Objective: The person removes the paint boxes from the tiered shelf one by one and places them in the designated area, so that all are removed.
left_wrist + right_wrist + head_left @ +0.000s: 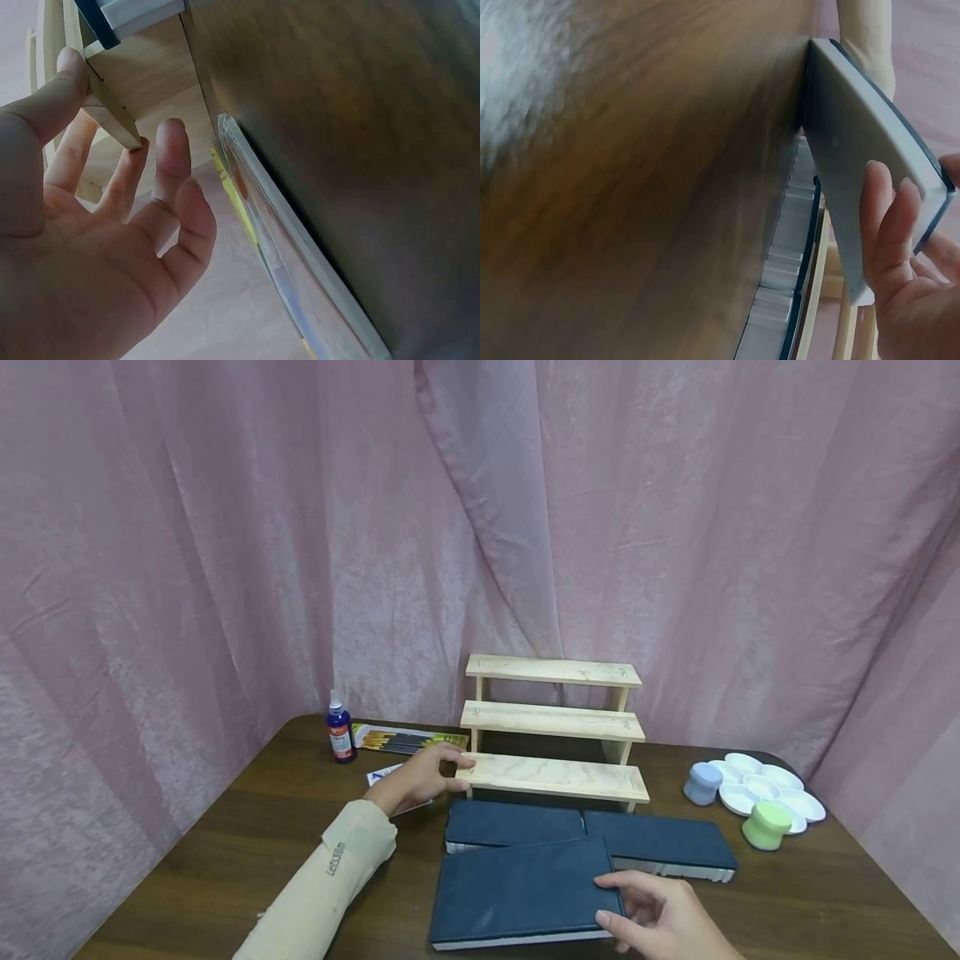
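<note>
My left hand [437, 770] pinches the left end of the lowest step of a three-step wooden stand [551, 774]; in the left wrist view, its thumb and fingertips lie on opposite faces of that plank [112, 120]. At the front, my right hand [660, 914] grips the right end of a flat dark blue box [525, 893] with pale sides. In the right wrist view this box [870, 127] slants up from the table, its near end raised between thumb and fingers. Two similar dark blue boxes, one left [510, 823] and one right [660, 840], lie before the stand, partly covered by the held box.
A blue bottle [341, 733] and a packet of brushes [408, 740] are at the back left. A printed card [384, 772] lies partly behind my left hand. On the right are a white flower-shaped palette [761, 787], a blue waisted piece [702, 783] and a green one [767, 826].
</note>
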### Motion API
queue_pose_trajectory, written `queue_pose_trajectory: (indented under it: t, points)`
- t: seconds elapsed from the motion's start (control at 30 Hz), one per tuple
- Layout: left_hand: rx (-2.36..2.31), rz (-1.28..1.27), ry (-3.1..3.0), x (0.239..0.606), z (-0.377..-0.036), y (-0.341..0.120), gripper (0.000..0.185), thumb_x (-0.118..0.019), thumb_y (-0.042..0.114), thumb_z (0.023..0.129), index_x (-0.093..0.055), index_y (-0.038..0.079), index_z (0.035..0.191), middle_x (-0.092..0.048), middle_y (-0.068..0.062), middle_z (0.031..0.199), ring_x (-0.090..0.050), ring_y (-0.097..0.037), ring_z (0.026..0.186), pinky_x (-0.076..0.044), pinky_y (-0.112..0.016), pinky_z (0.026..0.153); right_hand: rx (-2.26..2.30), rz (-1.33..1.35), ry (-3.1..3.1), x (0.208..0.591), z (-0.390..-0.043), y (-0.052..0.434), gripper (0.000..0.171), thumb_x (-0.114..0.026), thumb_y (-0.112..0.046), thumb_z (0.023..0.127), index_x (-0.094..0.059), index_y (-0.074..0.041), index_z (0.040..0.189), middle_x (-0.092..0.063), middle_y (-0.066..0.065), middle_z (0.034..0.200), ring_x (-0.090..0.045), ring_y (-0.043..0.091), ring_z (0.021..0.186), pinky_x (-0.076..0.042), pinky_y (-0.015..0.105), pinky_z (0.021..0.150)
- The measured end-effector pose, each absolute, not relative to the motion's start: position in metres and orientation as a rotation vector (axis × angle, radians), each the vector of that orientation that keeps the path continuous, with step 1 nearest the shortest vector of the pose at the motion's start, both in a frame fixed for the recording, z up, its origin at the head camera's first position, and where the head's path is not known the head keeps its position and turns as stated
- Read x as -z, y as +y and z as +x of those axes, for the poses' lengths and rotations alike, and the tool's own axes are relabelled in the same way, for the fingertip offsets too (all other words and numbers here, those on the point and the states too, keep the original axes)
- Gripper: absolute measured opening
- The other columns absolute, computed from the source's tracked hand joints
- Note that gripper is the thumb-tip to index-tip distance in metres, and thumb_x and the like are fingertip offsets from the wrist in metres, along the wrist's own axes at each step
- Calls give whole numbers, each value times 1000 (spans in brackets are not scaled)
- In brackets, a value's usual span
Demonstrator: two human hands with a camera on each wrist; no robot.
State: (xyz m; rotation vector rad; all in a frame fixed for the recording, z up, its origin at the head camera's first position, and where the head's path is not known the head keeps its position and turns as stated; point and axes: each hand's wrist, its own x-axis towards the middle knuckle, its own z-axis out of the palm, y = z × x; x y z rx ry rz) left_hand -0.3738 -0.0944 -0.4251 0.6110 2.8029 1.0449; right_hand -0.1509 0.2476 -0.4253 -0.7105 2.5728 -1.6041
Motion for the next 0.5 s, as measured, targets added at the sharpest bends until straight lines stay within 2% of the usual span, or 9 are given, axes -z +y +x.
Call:
queue_pose_trajectory:
  t: [0.07, 0.2, 0.4, 0.5]
  points:
    - [-1047, 603, 2799, 425, -374, -94, 37, -81, 24, 84, -73, 21, 120, -52, -5, 143, -40, -34, 138, -31, -52, 112, 1604, -685, 2525, 425, -151, 247, 34, -66, -11, 95, -62, 8, 124, -61, -5, 70, -66, 15, 56, -55, 31, 52]
    - [-1050, 601, 2792, 426, -374, -94, 38, -81, 24, 84, -73, 21, 121, -52, -5, 144, -39, -35, 138, -30, -52, 113, 1564, -622, 2487, 424, -153, 247, 40, -66, -16, 96, -60, 7, 128, -61, -4, 67, -65, 15, 54, -52, 29, 49]
    - [-1040, 616, 2796, 426, -375, -95, 38, -81, 24, 84, -73, 20, 121, -52, -6, 144, -39, -34, 138, -30, -52, 113, 1479, -524, 2418, 424, -158, 244, 51, -70, -21, 93, -56, 6, 134, -59, -3, 63, -59, 8, 53, -49, 23, 50]
    - [-1045, 619, 2787, 425, -375, -95, 38, -80, 24, 84, -73, 20, 121, -51, -6, 144, -39, -35, 138, -30, -52, 113, 1419, -513, 2428, 425, -161, 243, 52, -71, -22, 92, -56, 4, 134, -54, -5, 62, -52, 4, 51, -45, 21, 49]
